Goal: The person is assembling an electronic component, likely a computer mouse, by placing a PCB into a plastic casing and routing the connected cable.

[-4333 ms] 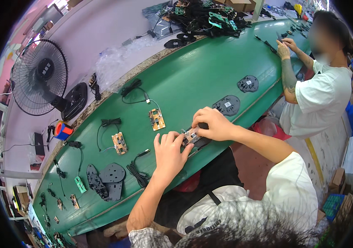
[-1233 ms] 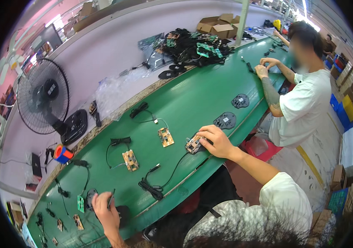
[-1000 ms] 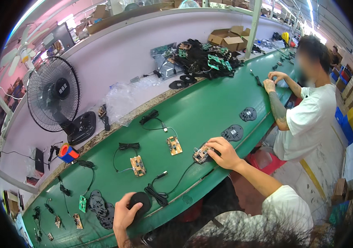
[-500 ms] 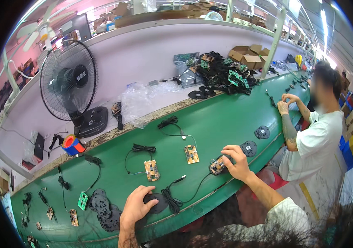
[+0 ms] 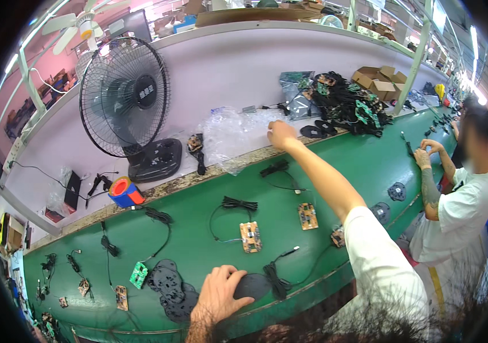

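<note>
The left hand (image 5: 216, 291) lies flat, fingers spread, on a round black plate (image 5: 251, 284) at the green bench's (image 5: 198, 206) near edge, covering part of it; the right hand (image 5: 281, 134) reaches far up to crumpled clear plastic bags (image 5: 235, 137), its grip apparently loose, fingertips hidden.

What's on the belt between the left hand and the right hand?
Head view: between the left hand on a black disc and the right hand at the clear plastic bag lie a brown circuit board and a coiled black cable.

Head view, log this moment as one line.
left hand on black disc | right hand at clear plastic bag | green bench
</note>
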### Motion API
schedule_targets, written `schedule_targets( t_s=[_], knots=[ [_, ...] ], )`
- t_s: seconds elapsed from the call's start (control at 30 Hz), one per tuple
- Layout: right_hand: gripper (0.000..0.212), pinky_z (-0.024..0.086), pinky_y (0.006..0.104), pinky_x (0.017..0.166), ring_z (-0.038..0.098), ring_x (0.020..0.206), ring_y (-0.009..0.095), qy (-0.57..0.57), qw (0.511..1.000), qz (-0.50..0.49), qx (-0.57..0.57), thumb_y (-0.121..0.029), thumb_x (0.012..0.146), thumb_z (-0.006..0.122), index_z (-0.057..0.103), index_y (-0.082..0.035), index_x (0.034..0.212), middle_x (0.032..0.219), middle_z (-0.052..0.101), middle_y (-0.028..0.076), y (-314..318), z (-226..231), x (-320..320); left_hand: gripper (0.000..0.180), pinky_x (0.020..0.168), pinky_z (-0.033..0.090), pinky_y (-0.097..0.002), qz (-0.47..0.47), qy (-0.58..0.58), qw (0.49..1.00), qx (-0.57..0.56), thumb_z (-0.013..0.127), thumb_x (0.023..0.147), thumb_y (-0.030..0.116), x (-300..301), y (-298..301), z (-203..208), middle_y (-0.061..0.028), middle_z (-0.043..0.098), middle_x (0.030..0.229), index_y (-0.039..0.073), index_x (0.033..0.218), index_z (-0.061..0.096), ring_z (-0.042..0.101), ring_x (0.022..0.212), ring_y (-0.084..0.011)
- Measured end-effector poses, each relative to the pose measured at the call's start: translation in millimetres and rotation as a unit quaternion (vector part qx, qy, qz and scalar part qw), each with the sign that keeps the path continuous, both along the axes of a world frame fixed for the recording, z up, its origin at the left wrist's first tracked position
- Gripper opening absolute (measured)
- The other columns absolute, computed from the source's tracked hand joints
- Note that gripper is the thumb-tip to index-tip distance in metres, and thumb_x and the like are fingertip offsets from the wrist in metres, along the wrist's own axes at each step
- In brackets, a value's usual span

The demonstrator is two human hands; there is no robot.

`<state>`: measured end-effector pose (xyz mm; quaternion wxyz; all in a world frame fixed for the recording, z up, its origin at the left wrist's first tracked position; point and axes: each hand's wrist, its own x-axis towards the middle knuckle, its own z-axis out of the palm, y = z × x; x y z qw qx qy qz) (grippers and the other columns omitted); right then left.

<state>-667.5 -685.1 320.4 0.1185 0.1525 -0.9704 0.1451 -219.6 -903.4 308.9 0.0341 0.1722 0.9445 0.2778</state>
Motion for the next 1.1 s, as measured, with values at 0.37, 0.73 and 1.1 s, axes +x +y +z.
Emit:
schedule_targets(
  t_s=[0.37,0.73,1.1],
  knots=[
    [0.027,0.054,0.0531,0.094,0.068,0.11,0.043,0.018,0.998,-0.063,0.0,-0.018,0.089,0.059,0.069,0.0,0.107,0.115,0.071,0.027,-21,-29,-72,0.06,0.091,0.046,-0.0403,0.015,0.0,0.999,0.04,0.087,0.077,0.035,1,6,0,-0.0095,0.058,0.114,0.003,0.124,0.065,0.055,0.106,-0.0289],
    [0.023,0.052,0.0523,0.095,0.067,0.11,0.044,0.043,0.997,0.017,0.067,-0.016,0.091,0.065,0.067,-0.005,0.111,0.112,0.072,0.023,26,-24,-74,0.062,0.092,0.047,-0.0425,0.028,0.008,0.998,0.059,0.09,0.073,0.029,-4,9,6,-0.0112,0.058,0.116,0.003,0.123,0.065,0.054,0.108,-0.0319],
    [0.031,0.053,0.0487,0.097,0.065,0.113,0.044,0.095,0.993,0.023,-0.062,-0.011,0.089,0.064,0.069,-0.004,0.119,0.121,0.068,0.026,31,-15,-56,0.063,0.092,0.048,-0.0421,0.026,0.016,0.997,0.069,0.091,0.072,0.03,0,8,3,-0.0109,0.058,0.117,0.003,0.123,0.065,0.054,0.108,-0.0318]
  ],
)
